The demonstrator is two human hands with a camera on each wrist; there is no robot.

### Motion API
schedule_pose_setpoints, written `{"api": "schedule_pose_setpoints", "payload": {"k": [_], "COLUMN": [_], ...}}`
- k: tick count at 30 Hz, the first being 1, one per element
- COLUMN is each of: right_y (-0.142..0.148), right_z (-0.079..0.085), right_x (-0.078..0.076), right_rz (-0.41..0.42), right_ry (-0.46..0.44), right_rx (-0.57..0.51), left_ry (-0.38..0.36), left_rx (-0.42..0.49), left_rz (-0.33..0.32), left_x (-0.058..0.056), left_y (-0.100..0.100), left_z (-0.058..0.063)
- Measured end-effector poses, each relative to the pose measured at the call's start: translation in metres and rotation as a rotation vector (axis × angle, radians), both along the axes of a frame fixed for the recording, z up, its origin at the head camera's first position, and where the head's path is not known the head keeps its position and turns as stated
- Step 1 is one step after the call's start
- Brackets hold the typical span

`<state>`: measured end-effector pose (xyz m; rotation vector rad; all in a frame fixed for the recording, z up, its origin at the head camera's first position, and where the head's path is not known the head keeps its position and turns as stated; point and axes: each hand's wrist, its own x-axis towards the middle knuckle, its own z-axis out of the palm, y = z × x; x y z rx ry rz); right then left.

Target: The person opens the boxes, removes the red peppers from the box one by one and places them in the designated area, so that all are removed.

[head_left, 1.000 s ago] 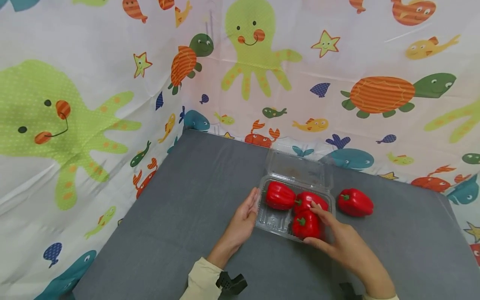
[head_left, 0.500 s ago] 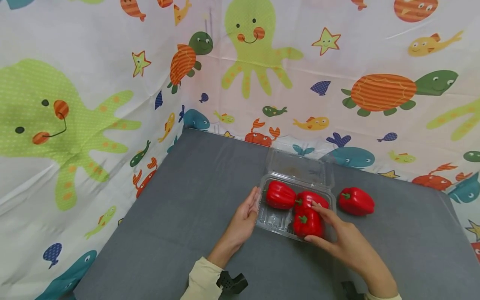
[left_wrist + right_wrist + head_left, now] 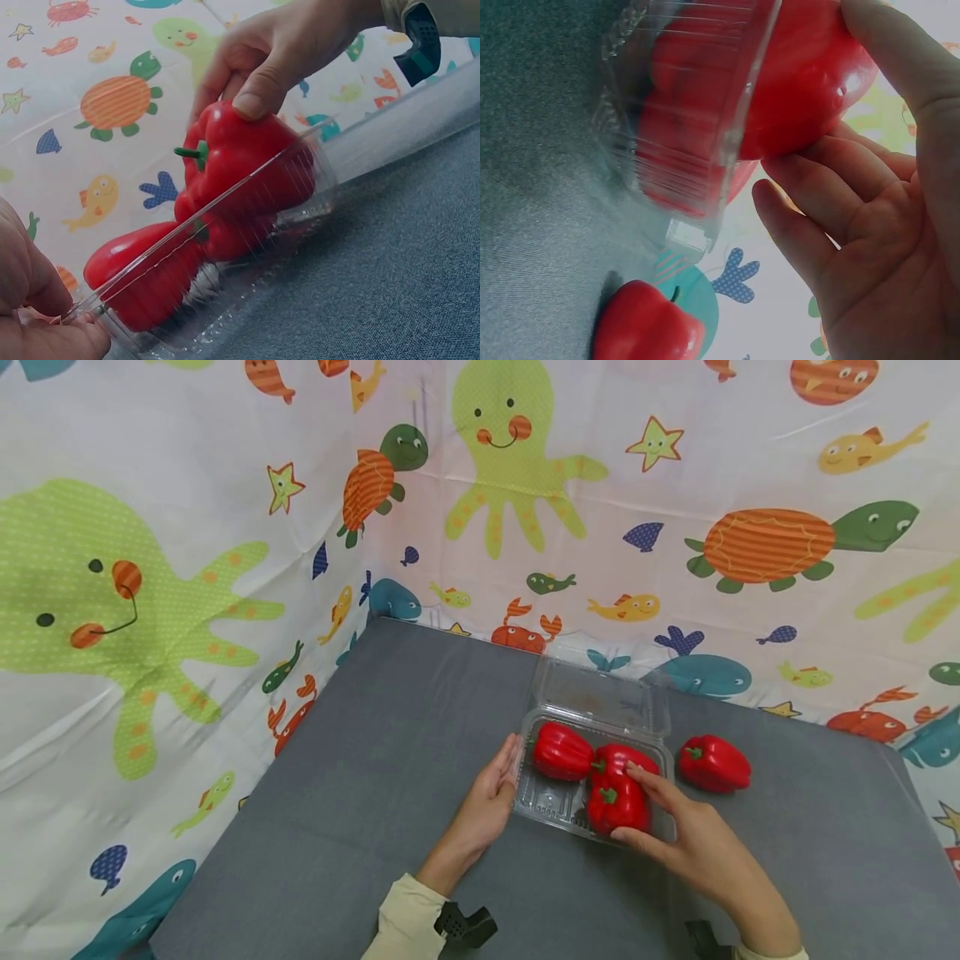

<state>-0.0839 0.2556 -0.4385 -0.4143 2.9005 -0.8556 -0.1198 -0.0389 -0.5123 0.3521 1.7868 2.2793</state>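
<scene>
A clear plastic clamshell container (image 3: 543,797) lies with its lid folded back. My left hand (image 3: 486,797) holds its left side; in the left wrist view, thumb and fingers pinch the rim (image 3: 88,309). My right hand (image 3: 693,835) grips a red bell pepper (image 3: 619,808) at the container's front right corner, thumb in front and fingers behind. From the left wrist, that pepper (image 3: 251,161) stands partly above the rim, green stem facing left. Two more red peppers are inside: one at the back left (image 3: 562,752), another at the back right (image 3: 637,758), partly hidden by the gripped one.
Another red bell pepper (image 3: 715,764) lies on the grey tabletop (image 3: 360,777), just right of the container. The transparent lid (image 3: 592,695) extends toward the back, near a sea-animal print curtain (image 3: 585,552) that borders the table behind and at left.
</scene>
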Motion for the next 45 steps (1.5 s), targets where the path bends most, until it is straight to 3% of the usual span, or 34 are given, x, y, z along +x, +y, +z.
{"api": "schedule_pose_setpoints", "payload": {"k": [23,45], "right_y": [-0.003,0.013], "right_z": [0.023,0.028], "right_x": [0.010,0.007], "right_rz": [0.020,0.047], "right_ry": [0.037,0.150], "right_rx": [-0.010,0.027], "left_ry": [0.012,0.019], "left_rx": [-0.011,-0.012], "left_rz": [-0.004,0.003], "left_x": [-0.001,0.001], "left_y": [0.002,0.004], "left_z": [0.003,0.002]}}
